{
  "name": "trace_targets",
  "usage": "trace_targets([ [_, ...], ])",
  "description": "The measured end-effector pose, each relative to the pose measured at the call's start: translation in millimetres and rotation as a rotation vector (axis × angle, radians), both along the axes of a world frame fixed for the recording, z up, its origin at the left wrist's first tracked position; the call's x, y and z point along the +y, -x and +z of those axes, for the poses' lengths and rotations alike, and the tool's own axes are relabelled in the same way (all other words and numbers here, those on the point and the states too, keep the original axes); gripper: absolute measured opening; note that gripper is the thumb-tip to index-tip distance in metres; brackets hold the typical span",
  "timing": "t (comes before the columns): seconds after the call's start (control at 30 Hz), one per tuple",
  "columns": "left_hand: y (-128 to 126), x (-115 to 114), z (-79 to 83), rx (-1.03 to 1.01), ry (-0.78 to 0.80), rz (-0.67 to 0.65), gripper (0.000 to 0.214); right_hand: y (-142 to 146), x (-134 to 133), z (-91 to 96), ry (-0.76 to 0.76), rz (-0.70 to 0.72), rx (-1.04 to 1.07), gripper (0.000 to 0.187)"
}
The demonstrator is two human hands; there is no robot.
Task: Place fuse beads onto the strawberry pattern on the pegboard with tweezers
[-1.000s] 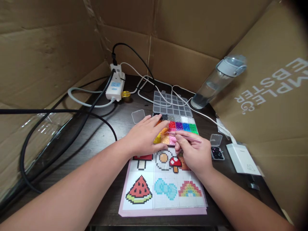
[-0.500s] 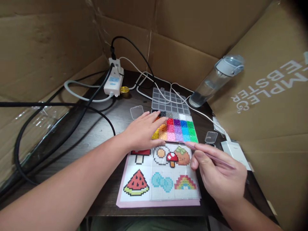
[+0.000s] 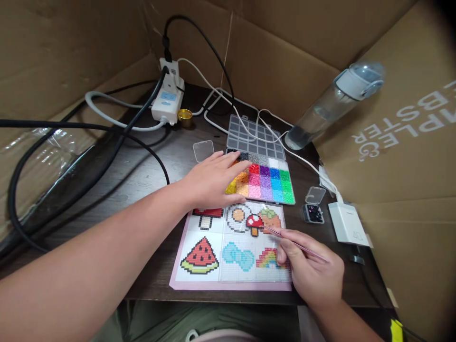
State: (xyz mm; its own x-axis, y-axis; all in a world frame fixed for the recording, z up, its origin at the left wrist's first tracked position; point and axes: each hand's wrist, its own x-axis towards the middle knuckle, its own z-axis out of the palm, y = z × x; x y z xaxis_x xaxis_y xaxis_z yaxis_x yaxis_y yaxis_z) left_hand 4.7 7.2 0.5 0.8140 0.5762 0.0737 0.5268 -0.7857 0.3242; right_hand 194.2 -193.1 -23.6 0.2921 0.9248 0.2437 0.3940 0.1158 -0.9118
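My left hand [image 3: 215, 183] lies flat with fingers spread across the left part of a compartment box of coloured beads [image 3: 265, 183], its thumb near the box's front edge. In my right hand [image 3: 315, 273] is a slim pair of pink tweezers [image 3: 306, 249], pinched like a pen. The tip is at the right edge of a small red-and-white bead mushroom [image 3: 254, 222] on a clear pegboard [image 3: 238, 277]. Under the board lies a pattern sheet [image 3: 188, 283] with pixel pictures, among them a watermelon slice. Whether the tip holds a bead is too small to tell.
A small open case of dark beads [image 3: 314, 213] stands at the right by a white power adapter [image 3: 347, 223]. Behind are a water bottle [image 3: 320, 114], a power strip [image 3: 167, 102], a gold cup [image 3: 185, 117] and loose cables. Cardboard walls [image 3: 270, 61] enclose the table.
My right hand has brought the tweezers from the bead box's front edge down and toward me to the mushroom. My left hand stays on the box. The view has tilted slightly downward.
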Motion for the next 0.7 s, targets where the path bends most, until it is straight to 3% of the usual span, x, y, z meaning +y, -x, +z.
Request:
trace_targets([
  [0.7,0.2,0.2,-1.5,-0.007,-0.001,-0.001,0.081,-1.7,-0.7,-2.0,0.022,0.041,-0.044,0.025],
])
